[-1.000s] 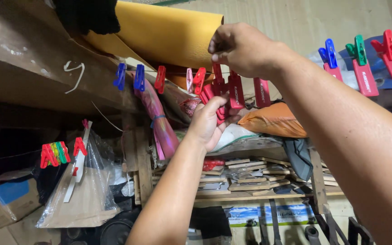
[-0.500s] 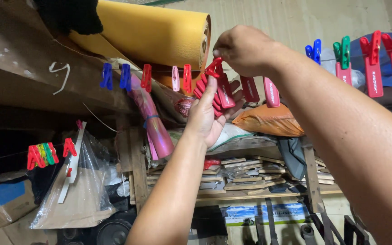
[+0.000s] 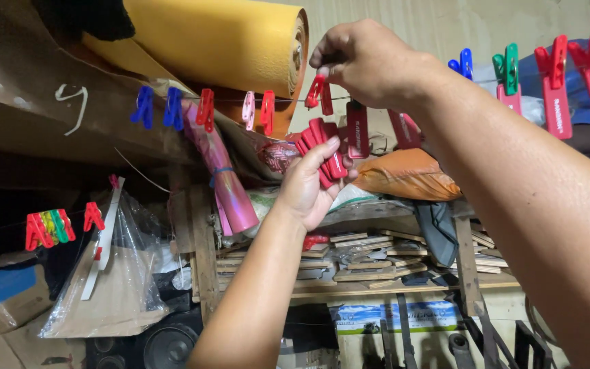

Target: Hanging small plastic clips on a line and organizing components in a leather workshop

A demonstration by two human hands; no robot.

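Right hand (image 3: 370,61): fingers pinched a red clothespin (image 3: 319,92) on the line (image 3: 288,100).
Left hand (image 3: 308,184): fingers clasped a bunch of red pegs (image 3: 322,147) just below.
Handling: light, stiff, springy; squeeze the tail ends.

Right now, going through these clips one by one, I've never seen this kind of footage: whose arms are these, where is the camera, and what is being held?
There is no machine here. A person wears a camera on the head, so the single view looks out along their own two bare arms.

The left hand holds a bunch of red clothes pegs in its fingers. The right hand is raised to a thin line strung across the scene and pinches a red peg sitting on that line.

More pegs hang along the line: blue ones and red and pink ones to the left, green, blue and red ones to the right.

Behind are a roll of yellow material, a pink foil-like roll, and a cluttered shelf of stacked wood pieces.
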